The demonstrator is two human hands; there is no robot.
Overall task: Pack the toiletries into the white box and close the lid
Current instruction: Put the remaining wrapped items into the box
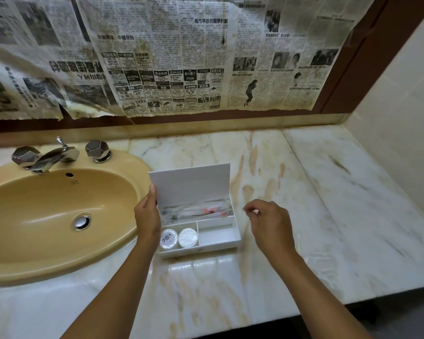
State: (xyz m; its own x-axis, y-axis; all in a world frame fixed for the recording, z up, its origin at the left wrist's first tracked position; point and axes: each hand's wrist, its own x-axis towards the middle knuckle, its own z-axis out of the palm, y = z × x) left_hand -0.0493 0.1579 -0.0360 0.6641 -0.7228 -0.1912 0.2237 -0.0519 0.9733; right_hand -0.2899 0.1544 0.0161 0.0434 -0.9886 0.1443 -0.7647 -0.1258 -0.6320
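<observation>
The small white plastic box (198, 231) with a hinged lid sits on the pale veined marble counter (304, 192), just to the right of the mustard-yellow oval sink (59, 211), and everything else is placed from it. Its flat white lid (190, 185) stands raised at the back. In the long rear compartment lie clear-wrapped slim toiletries (196, 210), too blurred to name; in the front left compartment sit two round white paper-wrapped discs (178, 238) side by side, and the front right compartment (217, 234) looks empty. The left hand (147, 217) rests along the box's left wall, its thumb lying up against the lid's left edge, so its grip is steadying rather than clamped round anything. The right hand (267, 218) hovers just right of the box, fingers loosely curled; whether its grip pinches some small item is blurred and I cannot tell. No loose toiletries show on the counter near the box, so packing seems largely done and the closing step is at hand. The next move likely calls for tipping the lid forward and down while the left hand keeps the box from sliding, minding that the wrapped items in the rear compartment lie low enough for the lid to seat.
</observation>
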